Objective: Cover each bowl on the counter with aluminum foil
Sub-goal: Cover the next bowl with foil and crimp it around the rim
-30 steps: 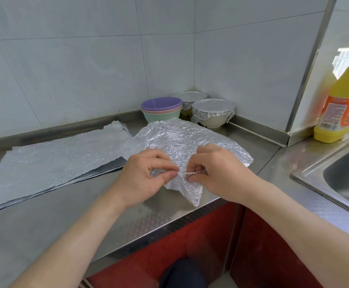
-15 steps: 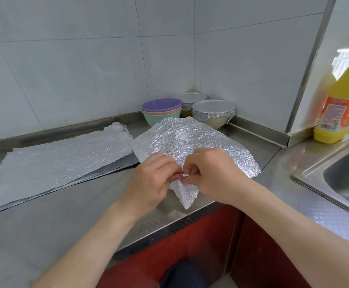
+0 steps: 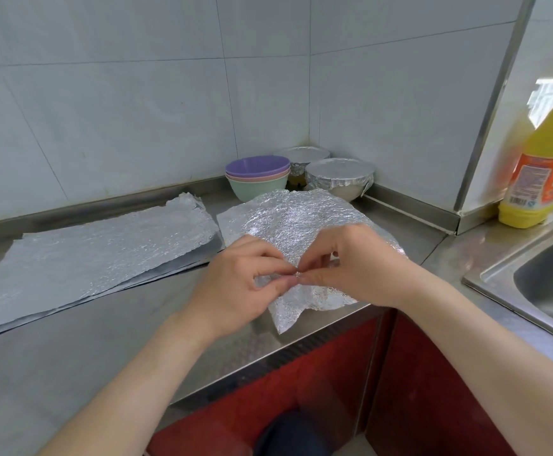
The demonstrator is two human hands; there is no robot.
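Near the frame's centre, in the back corner, two bowls already wear foil: one (image 3: 339, 171) in front and one (image 3: 304, 152) half hidden behind it. Left of them a stack (image 3: 257, 177) of three bowls, purple over pink over green, is bare, so by my reckoning well over half the job remains. At mid-frame the left hand (image 3: 239, 284) and right hand (image 3: 357, 268) meet, fingertips of both curled and pinching the near edge of a crinkled foil sheet (image 3: 301, 222) that lies on the counter (image 3: 110, 330); whether a bowl sits under it I cannot tell. More foil (image 3: 97, 251) lies flat at mid-left. At the right edge a yellow bottle (image 3: 541, 179) carries an orange label with a barcode; its writing is too blurred to read.
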